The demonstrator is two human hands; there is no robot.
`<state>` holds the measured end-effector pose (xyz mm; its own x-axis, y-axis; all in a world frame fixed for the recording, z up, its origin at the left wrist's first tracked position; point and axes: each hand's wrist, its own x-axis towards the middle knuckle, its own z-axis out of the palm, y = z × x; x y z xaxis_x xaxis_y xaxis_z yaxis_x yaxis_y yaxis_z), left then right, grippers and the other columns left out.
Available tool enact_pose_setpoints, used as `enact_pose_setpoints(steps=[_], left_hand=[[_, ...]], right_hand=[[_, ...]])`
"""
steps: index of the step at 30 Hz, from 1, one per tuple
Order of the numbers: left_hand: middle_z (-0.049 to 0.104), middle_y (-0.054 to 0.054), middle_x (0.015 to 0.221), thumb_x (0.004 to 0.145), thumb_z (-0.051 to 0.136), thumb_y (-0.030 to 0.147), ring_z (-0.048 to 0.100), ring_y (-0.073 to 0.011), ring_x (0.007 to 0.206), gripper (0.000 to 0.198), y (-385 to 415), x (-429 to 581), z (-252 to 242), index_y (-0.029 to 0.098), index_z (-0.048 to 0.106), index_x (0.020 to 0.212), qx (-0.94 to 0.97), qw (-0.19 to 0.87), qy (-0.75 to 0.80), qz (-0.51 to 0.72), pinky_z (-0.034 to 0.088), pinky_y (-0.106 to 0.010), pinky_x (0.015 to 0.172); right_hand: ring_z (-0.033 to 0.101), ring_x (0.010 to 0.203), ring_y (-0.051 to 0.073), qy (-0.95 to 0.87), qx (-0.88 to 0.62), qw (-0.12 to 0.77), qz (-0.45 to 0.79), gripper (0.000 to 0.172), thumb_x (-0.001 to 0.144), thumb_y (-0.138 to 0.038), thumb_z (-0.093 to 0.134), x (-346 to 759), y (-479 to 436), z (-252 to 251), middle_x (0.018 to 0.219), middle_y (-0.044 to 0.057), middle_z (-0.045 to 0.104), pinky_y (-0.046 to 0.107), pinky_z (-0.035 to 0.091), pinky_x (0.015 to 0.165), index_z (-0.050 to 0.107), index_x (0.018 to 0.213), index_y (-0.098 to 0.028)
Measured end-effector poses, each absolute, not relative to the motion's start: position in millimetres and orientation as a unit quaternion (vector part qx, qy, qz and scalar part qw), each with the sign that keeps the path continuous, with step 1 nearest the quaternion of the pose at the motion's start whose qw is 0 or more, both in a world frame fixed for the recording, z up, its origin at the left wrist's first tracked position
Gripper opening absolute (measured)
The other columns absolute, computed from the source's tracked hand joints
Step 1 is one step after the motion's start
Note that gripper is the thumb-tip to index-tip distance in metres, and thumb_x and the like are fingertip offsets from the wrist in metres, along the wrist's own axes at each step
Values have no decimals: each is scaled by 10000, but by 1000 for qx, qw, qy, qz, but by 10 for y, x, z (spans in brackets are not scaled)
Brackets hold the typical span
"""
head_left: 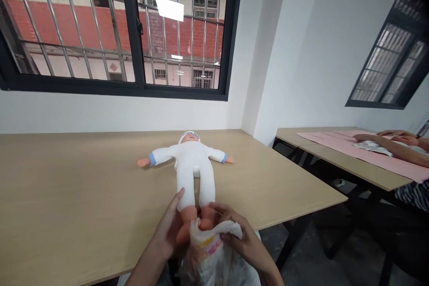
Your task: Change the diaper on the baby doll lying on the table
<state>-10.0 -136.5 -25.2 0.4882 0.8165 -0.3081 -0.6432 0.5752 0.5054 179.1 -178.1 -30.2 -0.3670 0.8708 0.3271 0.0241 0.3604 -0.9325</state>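
Note:
A baby doll (191,161) in a white suit with blue cuffs lies on its back, arms spread, its bare feet toward me at the table's near edge. My left hand (169,228) is closed around the doll's leg on the left, thumb against the white trouser leg, other fingers partly hidden. In my right hand (241,237) is the edge of a soft white diaper (212,243) with a yellow and pink print, pinched between thumb and fingers. The diaper's opening is right at the doll's feet and partly covers them. Its lower part hangs below the table edge.
The wooden table (83,178) meets the wall under a barred window (181,31). To the right, across a gap, stands another table with a pink cloth (330,140). A co-worker's hands and arms (392,143) are over a doll there.

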Motion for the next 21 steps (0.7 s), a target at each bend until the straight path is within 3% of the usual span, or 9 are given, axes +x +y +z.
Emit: enact_pose_setpoints(steps=[2, 6, 10, 13, 16, 19, 21], left_hand=[[656, -96, 886, 771, 511, 583, 639, -269, 821, 524, -1389, -49, -272, 222, 564, 1147, 154, 853, 226, 445, 493, -420, 773], [649, -85, 891, 787, 409, 653, 623, -230, 812, 610, -1457, -28, -150, 220, 546, 1194, 168, 843, 164, 485, 495, -372, 784], [628, -114, 986, 775, 407, 657, 603, -236, 879, 626, -1446, -94, 40, 204, 543, 1185, 177, 833, 151, 503, 495, -352, 771], [603, -132, 1052, 808, 410, 563, 605, -212, 826, 537, -1386, -150, 179, 204, 532, 1187, 191, 839, 158, 484, 500, -326, 720], [596, -134, 1053, 826, 380, 523, 605, -201, 804, 508, -1292, -167, 392, 184, 538, 1169, 197, 832, 147, 498, 501, -311, 697], [605, -148, 1001, 833, 352, 545, 590, -205, 741, 526, -1152, -154, 691, 148, 558, 1109, 236, 824, 130, 498, 495, -340, 664], [615, -131, 917, 831, 354, 567, 577, -212, 701, 515, -1044, -142, 896, 152, 570, 1044, 266, 818, 127, 495, 486, -363, 642]], right_hand=[[520, 1105, 223, -661, -330, 478, 475, 238, 797, -410, 587, 1817, -1829, -339, 1189, 110, 553, 346, 408, 928, 566, 825, -174], [580, 735, 174, -614, -465, 526, 360, 314, 788, -480, 561, 2215, -1861, -141, 837, 60, 629, 267, 465, 660, 565, 831, -168], [570, 758, 196, -523, -617, 586, 55, 402, 762, -523, 551, 2887, -1871, 525, 851, 64, 627, 297, 447, 675, 591, 962, -177], [544, 691, 199, -418, -724, 502, -224, 370, 771, -471, 542, 3201, -1872, 1050, 790, 80, 616, 313, 386, 635, 582, 1005, -187], [550, 667, 209, -345, -719, 471, -377, 367, 782, -325, 499, 3223, -1760, 1274, 795, 117, 620, 304, 344, 601, 556, 1090, -135], [585, 737, 230, -415, -682, 449, -402, 454, 732, -208, 473, 3069, -1533, 1072, 923, 127, 642, 292, 363, 605, 530, 1174, -119], [597, 850, 231, -566, -675, 354, -315, 528, 730, -142, 436, 2927, -1377, 746, 1018, 107, 644, 299, 410, 690, 493, 1254, -165]])
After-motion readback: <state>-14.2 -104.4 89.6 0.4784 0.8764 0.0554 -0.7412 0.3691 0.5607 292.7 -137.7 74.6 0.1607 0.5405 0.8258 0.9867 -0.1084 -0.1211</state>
